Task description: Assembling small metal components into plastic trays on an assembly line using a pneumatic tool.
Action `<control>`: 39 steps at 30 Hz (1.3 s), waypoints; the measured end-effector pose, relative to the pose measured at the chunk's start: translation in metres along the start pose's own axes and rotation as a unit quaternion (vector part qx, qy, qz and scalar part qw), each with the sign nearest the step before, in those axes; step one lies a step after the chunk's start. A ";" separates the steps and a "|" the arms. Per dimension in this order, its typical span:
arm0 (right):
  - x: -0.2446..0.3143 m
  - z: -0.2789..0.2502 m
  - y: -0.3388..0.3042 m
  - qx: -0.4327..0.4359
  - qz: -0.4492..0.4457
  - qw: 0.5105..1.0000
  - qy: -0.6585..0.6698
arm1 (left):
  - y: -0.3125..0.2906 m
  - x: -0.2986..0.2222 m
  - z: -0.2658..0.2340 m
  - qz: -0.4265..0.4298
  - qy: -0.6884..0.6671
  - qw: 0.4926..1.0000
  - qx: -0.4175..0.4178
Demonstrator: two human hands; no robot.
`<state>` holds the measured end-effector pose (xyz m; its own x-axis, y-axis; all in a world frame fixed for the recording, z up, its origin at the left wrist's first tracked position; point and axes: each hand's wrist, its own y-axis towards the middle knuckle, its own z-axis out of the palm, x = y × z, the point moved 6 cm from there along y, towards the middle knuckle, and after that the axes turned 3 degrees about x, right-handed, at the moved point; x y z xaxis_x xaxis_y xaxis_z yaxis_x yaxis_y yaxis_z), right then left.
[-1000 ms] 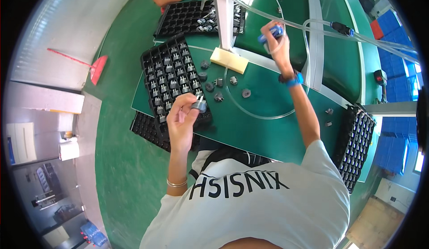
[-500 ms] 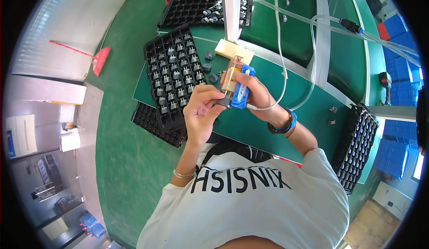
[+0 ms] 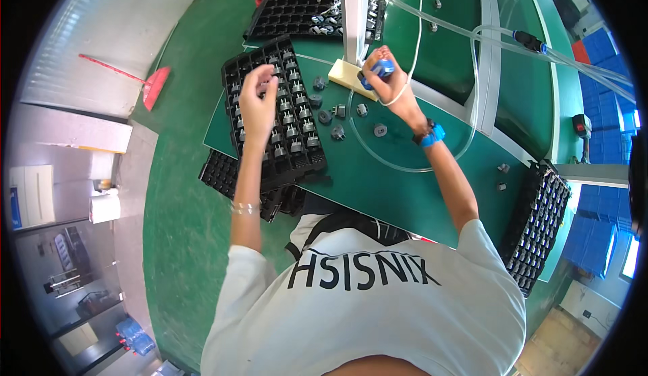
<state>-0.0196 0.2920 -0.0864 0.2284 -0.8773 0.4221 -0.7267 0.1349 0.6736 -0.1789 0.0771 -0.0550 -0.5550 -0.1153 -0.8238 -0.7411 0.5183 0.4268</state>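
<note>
Head: right hand (image 3: 386, 82) grips blue tool (image 3: 378, 71).

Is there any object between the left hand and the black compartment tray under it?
Nothing visible does. The left hand is spread directly over the black plastic compartment tray filled with small grey parts, with no object between them. The loose small grey parts lie to its right on the green table, beside the tray.
</note>
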 end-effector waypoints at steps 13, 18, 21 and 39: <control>0.003 0.011 0.004 0.063 0.236 0.967 0.067 | 0.076 0.088 0.023 0.066 0.321 0.929 0.171; 0.001 0.009 0.004 0.075 0.234 0.965 0.091 | 0.081 0.090 0.024 0.071 0.322 0.930 0.164; 0.004 0.007 0.005 0.086 0.222 0.967 0.091 | 0.082 0.090 0.015 0.015 0.231 0.963 0.137; -0.155 -0.063 -0.008 -0.147 0.345 0.916 -0.142 | -0.079 -0.028 0.026 -0.213 -0.409 0.881 0.103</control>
<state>-0.0081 0.4560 -0.1193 -0.4270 -0.6152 0.6627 -0.4189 0.7841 0.4579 -0.0956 0.0615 -0.0754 0.2769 0.2690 -0.9225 -0.6852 0.7283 0.0067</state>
